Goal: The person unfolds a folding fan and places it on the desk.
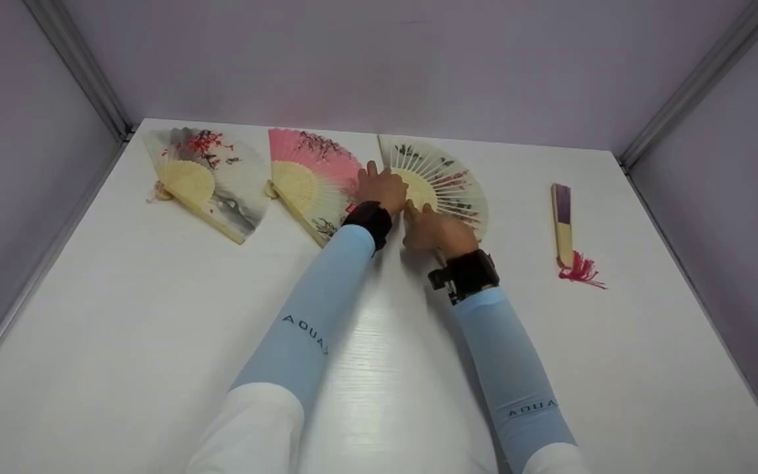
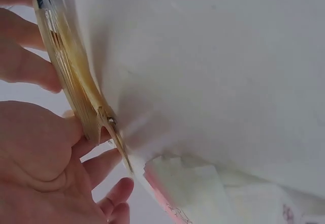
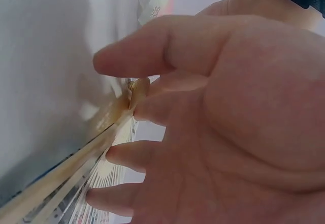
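While flat, hands (image 1: 412, 210) press cream fan (image 1: 448, 181).

white tabletop (image 1: 155, 342), pale lilac walls (image 1: 418, 59), grey metal corner posts (image 1: 79, 66), soft even light
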